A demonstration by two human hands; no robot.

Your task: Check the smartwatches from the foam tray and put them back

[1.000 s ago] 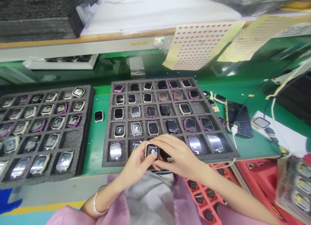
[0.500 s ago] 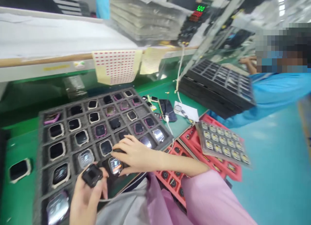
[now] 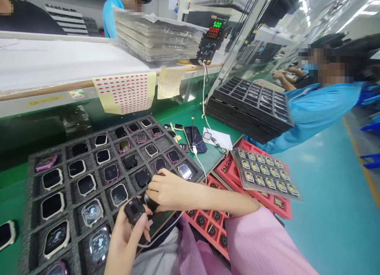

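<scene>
My left hand (image 3: 130, 231) is closed around a small black square device (image 3: 134, 210), and a white cable (image 3: 160, 239) runs beside that hand. With bent fingers my right hand (image 3: 163, 191) grips a smartwatch (image 3: 151, 201), whose dark side shows close to the device; whether the two touch, I cannot tell. Both hands are over the near right side of a dark foam tray (image 3: 68, 201). Its compartments hold several watches with silver, purple or black cases, among them a lit watch (image 3: 99, 243) by my left hand.
Red trays (image 3: 204, 223) and a clear-covered tray of parts (image 3: 264, 170) lie to the right. Beyond are a phone (image 3: 195, 139), stacked black trays (image 3: 249, 104) and a power supply (image 3: 212, 37). A co-worker in a blue sleeve (image 3: 320, 108) sits at right. Another watch (image 3: 6, 235) lies far left.
The view has shifted, so the tray appears further left. My left hand has moved right, bringing the black device close to the watch. The watch's lit screen has turned out of sight.
</scene>
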